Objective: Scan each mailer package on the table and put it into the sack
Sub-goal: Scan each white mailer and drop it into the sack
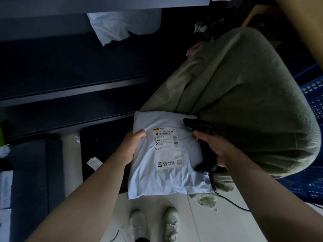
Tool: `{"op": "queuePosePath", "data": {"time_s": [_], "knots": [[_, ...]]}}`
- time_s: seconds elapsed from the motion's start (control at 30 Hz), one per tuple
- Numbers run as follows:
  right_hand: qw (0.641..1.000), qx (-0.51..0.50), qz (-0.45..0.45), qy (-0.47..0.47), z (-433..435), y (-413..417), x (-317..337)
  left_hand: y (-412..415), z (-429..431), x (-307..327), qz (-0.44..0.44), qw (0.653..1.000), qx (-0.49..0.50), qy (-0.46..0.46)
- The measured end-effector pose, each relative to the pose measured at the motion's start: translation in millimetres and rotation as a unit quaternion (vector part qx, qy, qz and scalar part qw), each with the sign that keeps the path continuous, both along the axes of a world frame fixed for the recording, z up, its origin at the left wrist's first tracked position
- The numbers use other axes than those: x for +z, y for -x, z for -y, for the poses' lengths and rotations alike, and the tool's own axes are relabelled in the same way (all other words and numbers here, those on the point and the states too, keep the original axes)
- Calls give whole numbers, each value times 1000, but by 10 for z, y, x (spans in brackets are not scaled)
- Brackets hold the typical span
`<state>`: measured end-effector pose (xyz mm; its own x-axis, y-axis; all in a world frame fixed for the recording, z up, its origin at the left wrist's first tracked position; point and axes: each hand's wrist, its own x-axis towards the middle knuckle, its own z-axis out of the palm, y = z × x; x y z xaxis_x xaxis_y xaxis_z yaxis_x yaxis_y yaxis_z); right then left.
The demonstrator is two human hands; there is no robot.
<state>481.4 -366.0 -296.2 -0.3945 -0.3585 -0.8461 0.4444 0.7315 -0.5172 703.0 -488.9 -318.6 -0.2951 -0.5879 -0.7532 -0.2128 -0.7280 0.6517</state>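
Observation:
I hold a white mailer package (167, 173) in front of me, its shipping label (166, 147) facing up. My left hand (131, 147) grips the mailer's left edge, thumb on top beside the label. In my right hand (215, 147) is a black handheld scanner (201, 130), its head lying over the mailer's upper right corner, close to the label. The scanner's black cord hangs down past the mailer's right side. A large olive-green sack (244, 95) bulges just right of and behind the mailer.
Dark shelf boards (70, 88) run across the left. Another white mailer (122, 25) lies on an upper shelf. A blue plastic crate (312, 96) stands at the right behind the sack. My two pale shoes (153, 224) stand on the light floor below.

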Motion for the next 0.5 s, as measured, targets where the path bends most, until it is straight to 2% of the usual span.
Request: {"op": "queuePosePath", "data": {"time_s": [0.07, 0.2, 0.3, 0.5], "knots": [[1000, 2, 1, -1, 54, -29, 108, -107, 0, 135, -6, 999, -14, 40], [1000, -11, -12, -5, 195, -73, 299, -332, -26, 400, 101, 980, -75, 151], [999, -32, -33, -6, 270, -81, 373, -442, -37, 552, 117, 965, -100, 211], [992, -122, -39, 4, 356, -19, 369, -802, -173, 667, 148, 961, -110, 208]]}}
